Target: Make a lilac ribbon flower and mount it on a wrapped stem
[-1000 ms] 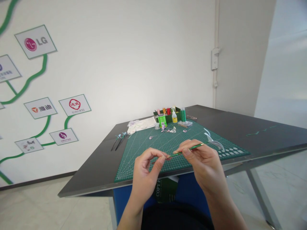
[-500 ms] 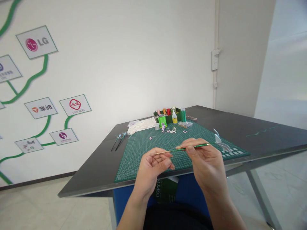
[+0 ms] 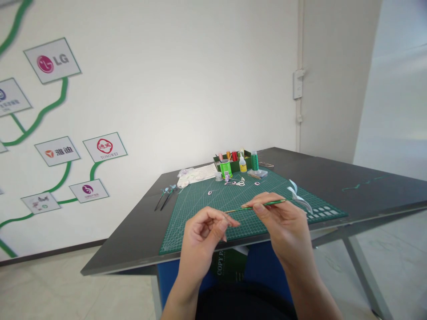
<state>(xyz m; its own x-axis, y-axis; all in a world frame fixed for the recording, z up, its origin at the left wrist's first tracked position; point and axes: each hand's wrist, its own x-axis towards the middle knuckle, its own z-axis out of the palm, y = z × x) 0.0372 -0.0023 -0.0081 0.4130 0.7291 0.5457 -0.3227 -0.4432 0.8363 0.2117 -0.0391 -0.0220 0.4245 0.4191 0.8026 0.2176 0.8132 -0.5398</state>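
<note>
Between my hands runs a thin stem point(image 3: 247, 208), wrapped in shiny green along its middle, with a bare tan stretch at its left end. Pale blue-white petals point(image 3: 295, 193) stick out from its right end, past my right hand. With thumb and fingertips my right hand point(image 3: 283, 220) pinches the green part. My left hand point(image 3: 205, 235) has its thumb and forefinger closed around the tan tip, which the fingers partly hide. Both hands are above the near edge of a green cutting mat point(image 3: 180, 222).
Further back stand a green can point(image 3: 226, 169), a glue bottle point(image 3: 243, 163), a green thread spool point(image 3: 255, 161) and a box point(image 3: 247, 161) of coloured spools. White scissors point(image 3: 240, 182) lie before them. Two stemmed blue pieces point(image 3: 168, 195) lie left; small white pieces point(image 3: 322, 212) lie right.
My left hand has shifted left and slightly down, its thumb and forefinger now closed at the tan end. My right hand and the petals have moved a little left.
</note>
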